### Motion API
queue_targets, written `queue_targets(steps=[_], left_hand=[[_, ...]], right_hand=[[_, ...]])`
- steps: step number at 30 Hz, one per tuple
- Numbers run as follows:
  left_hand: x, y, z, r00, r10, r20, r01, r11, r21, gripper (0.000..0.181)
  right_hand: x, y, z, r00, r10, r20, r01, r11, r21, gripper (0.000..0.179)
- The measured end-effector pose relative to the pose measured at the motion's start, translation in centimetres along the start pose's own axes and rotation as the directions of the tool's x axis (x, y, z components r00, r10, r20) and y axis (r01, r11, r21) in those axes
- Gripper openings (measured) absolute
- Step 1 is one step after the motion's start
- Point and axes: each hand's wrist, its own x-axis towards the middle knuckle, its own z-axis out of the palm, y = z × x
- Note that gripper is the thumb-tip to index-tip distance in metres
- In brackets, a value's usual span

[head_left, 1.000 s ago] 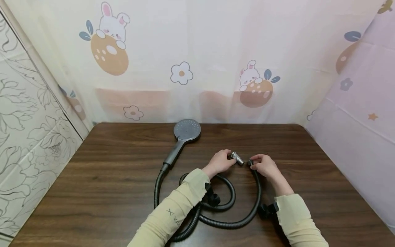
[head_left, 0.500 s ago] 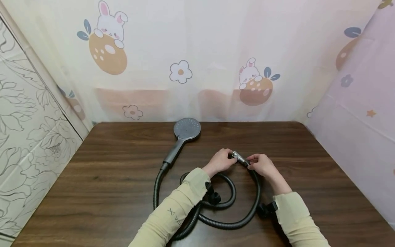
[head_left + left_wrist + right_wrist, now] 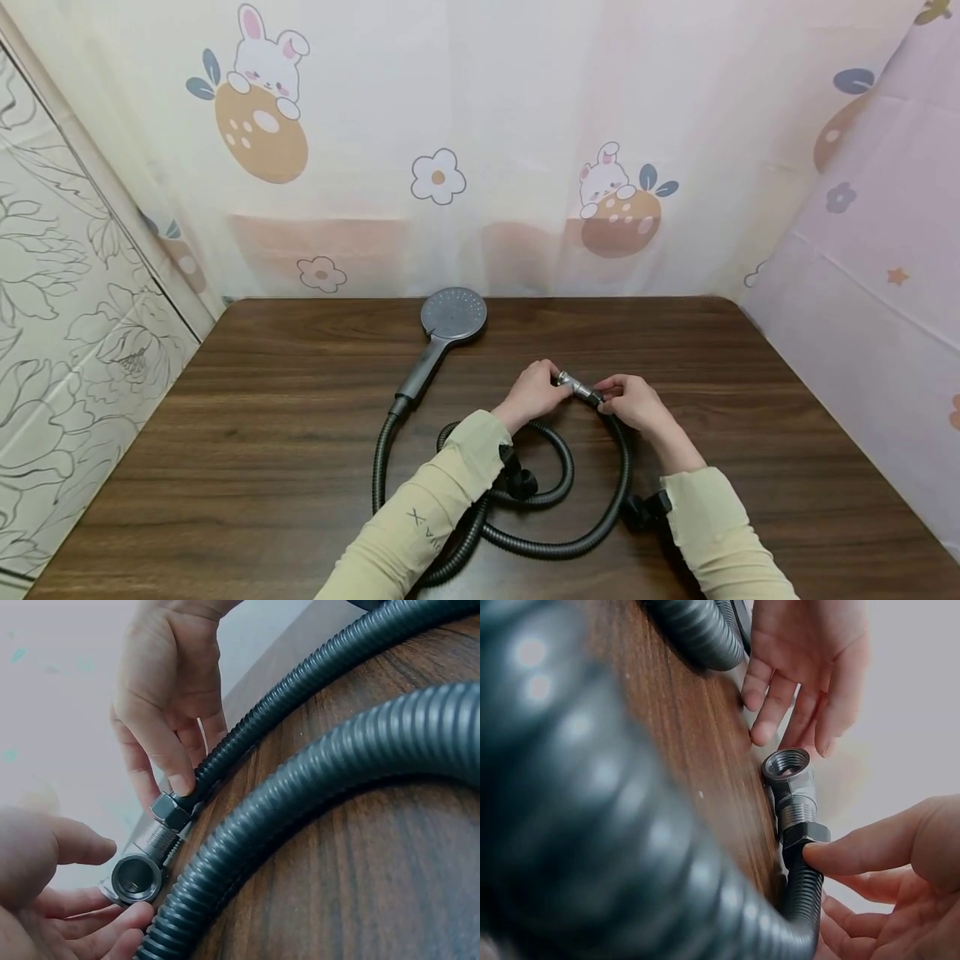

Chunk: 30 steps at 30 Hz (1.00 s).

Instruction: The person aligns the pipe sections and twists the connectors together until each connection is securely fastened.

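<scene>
A silver threaded pipe fitting (image 3: 576,387) with a round threaded opening (image 3: 801,787) lies in line with the black nut (image 3: 171,812) at one end of a ribbed shower hose (image 3: 555,550). The nut sits over the fitting's threaded stub. My right hand (image 3: 633,402) pinches the hose end right at the nut, thumb on top. At the fitting's far end, my left hand (image 3: 534,394) has fingers touching it from behind and below, while its thumb stands off a little in both wrist views. A grey shower head (image 3: 453,315) lies on the table, joined to the hose.
The hose loops across the dark wooden table (image 3: 262,417) between and under the forearms. Behind stands a printed curtain (image 3: 517,100) with rabbits and flowers. A floral panel (image 3: 82,350) is at the left.
The hose end has moved left to meet the fitting, with the right hand holding it; a gap showed between them one second ago. The shower head has stayed put.
</scene>
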Motion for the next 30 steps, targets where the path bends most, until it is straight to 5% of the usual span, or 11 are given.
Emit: queue_targets(steps=[12, 22, 30], left_hand=[[-0.5, -0.2, 0.3, 0.997, -0.067, -0.046, 0.057, 0.977, -0.205, 0.01], [-0.3, 0.0, 0.2, 0.995, 0.001, -0.103, -0.014, 0.992, -0.123, 0.01], [-0.2, -0.1, -0.2, 0.998, 0.001, -0.064, -0.019, 0.957, -0.29, 0.011]], right_hand=[[-0.1, -0.1, 0.8, 1.0, -0.011, -0.01, 0.011, 1.0, 0.029, 0.033], [0.1, 0.4, 1.1, 1.0, 0.004, -0.029, -0.001, 0.996, 0.088, 0.038], [-0.3, 0.0, 0.9, 0.997, -0.034, -0.071, 0.04, 0.995, 0.091, 0.039]])
